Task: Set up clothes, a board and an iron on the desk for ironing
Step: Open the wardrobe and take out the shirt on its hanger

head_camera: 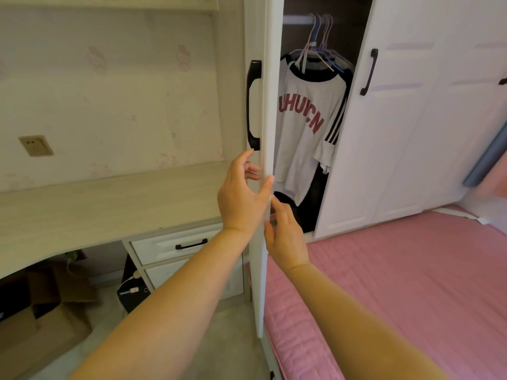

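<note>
1. White wardrobe [384, 133] stands ajar; I see a white T-shirt [304, 127] on hangers [319, 48] inside, long axis vertical, print facing me.
2. Left hand [241, 198] wraps the wardrobe door [267, 105] edge, below its black handle [253, 105].
3. Right hand [285, 237] hangs loose, fingers apart, beside that edge.
4. Desk [96, 209] sits left.

Both forearms are bare to the frame edge, each grip ungloved
</note>
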